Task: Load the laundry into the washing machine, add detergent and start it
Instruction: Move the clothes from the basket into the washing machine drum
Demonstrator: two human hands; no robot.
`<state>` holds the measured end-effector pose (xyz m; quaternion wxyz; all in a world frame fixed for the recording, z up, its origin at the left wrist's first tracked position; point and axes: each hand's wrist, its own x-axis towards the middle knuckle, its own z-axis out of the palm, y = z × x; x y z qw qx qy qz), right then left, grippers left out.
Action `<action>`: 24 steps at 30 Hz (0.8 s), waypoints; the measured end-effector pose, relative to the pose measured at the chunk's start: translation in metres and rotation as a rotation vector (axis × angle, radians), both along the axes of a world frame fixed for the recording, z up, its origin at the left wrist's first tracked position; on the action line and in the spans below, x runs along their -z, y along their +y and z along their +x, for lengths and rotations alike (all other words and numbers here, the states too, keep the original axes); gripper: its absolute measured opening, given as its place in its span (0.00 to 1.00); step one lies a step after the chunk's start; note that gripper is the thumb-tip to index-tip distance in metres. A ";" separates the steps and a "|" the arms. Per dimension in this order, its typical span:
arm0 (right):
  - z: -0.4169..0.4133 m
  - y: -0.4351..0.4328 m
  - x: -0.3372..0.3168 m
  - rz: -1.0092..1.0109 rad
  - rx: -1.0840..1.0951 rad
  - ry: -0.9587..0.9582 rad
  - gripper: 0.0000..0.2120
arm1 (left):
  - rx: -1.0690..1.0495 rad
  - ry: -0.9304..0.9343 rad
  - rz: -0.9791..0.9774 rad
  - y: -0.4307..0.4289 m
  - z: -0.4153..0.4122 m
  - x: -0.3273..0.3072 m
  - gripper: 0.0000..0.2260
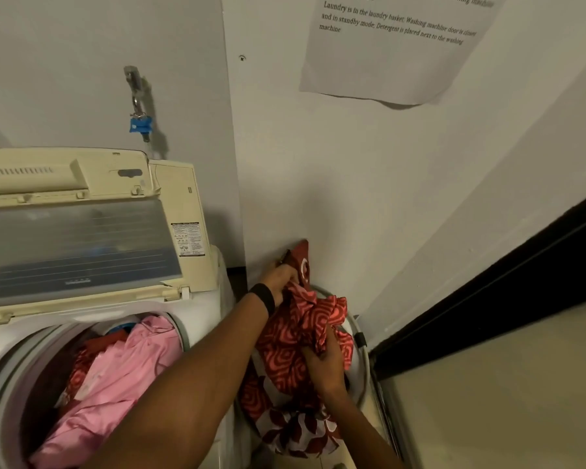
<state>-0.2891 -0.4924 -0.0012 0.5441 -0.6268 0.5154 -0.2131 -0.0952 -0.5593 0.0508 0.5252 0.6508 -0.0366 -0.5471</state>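
Observation:
A top-loading white washing machine (203, 309) stands at the left with its lid (82, 245) raised. Its drum holds pink cloth (122, 370) and some red cloth. To its right a white laundry basket (361, 336) sits in the corner, full of red swirl-patterned fabric (285, 353). My left hand (279, 277), a black band on its wrist, grips the upper part of that fabric near the wall. My right hand (323, 362) grips the same fabric lower down, over the basket. No detergent is visible.
A water tap with a blue fitting (141, 125) hangs on the wall above the machine. A printed paper sheet (393, 45) is stuck to the wall. A dark door frame (487, 299) runs along the right. A red-and-white leaf-print cloth (298, 431) lies low in the basket.

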 end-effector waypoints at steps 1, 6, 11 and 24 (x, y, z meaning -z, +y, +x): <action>-0.001 -0.003 -0.005 0.026 -0.039 -0.006 0.26 | 0.005 -0.010 -0.022 0.003 0.000 -0.013 0.19; -0.007 -0.045 -0.029 -0.037 -0.173 0.178 0.30 | 0.034 -0.058 -0.136 0.015 0.003 -0.053 0.10; 0.010 -0.086 -0.093 -0.318 0.008 0.004 0.13 | 0.144 -0.013 -0.258 0.026 0.001 -0.066 0.07; 0.028 -0.099 -0.140 -0.206 -0.352 -0.193 0.11 | 0.373 -0.627 -0.428 0.044 0.019 -0.108 0.30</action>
